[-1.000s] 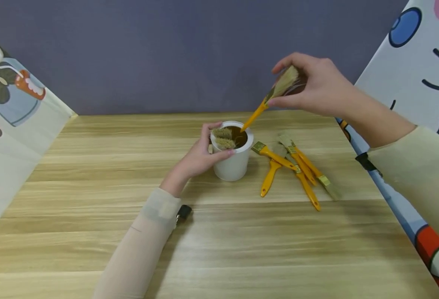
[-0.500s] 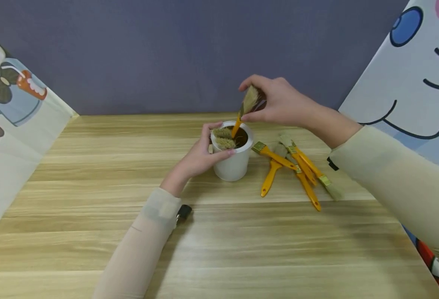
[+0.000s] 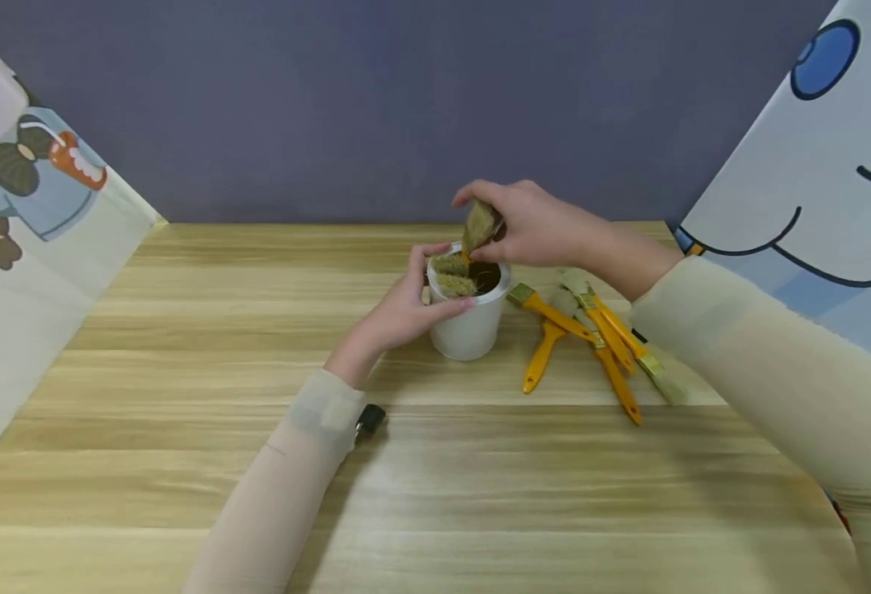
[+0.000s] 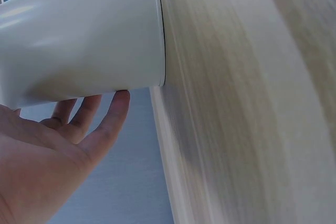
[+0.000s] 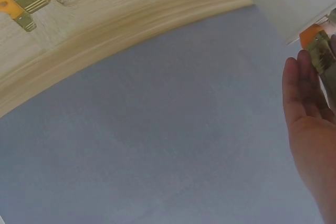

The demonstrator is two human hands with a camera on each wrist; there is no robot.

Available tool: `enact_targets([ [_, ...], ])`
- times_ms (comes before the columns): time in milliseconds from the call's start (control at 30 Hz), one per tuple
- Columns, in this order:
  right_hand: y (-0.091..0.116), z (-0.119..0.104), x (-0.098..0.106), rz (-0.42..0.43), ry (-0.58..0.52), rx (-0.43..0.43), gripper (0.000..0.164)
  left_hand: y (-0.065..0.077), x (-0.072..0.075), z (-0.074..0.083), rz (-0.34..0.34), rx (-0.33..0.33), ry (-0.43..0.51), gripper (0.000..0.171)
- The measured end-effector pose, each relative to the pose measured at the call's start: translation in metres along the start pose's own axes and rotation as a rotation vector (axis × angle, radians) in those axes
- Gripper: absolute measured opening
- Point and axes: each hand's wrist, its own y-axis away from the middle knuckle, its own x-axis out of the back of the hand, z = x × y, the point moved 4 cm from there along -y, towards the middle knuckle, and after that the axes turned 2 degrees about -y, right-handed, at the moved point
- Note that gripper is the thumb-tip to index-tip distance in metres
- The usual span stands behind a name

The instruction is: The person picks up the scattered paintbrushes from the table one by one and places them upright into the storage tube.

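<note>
A white round container (image 3: pixel 467 334) stands upright on the wooden table, with bristle ends of paintbrushes (image 3: pixel 454 285) showing at its left inside. My left hand (image 3: pixel 398 318) holds it from the left, thumb at the near rim and fingers at the far side. In the left wrist view, fingertips (image 4: pixel 122 97) touch the container's wall. My right hand (image 3: pixel 539 227) pinches a paintbrush (image 3: pixel 481 224) near its ferrule, bristles up. Its orange handle points down into the container, mostly hidden by the rim and other bristles. The right wrist view shows the brush's metal ferrule (image 5: pixel 320 52) beside the fingers.
Several orange-handled paintbrushes (image 3: pixel 554 318) lie in a loose, overlapping pile right of the container. A grey-blue wall (image 3: pixel 294 115) rises behind the table (image 3: pixel 183 371). Cartoon-printed panels (image 3: pixel 777 190) flank both sides.
My right hand has moved left and down, lowering the paintbrush handle-first into the container. The left hand keeps its hold on the container. The head view has shifted slightly.
</note>
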Motion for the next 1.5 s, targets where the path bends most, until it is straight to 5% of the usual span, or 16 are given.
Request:
enact_targets([
  [833, -0.003, -0.018, -0.002, 0.117, -0.015, 0.117, 0.055, 0.002, 0.000, 0.001, 0.007, -0.033, 0.015, 0.089],
  [1200, -0.004, -0.022, -0.013, -0.042, -0.005, 0.125, 0.063, 0.002, 0.000, 0.000, -0.006, 0.002, 0.012, 0.094],
  [1500, -0.001, -0.022, -0.010, -0.050, -0.041, 0.149, 0.066, 0.002, 0.001, 0.000, -0.001, -0.014, 0.012, 0.091],
])
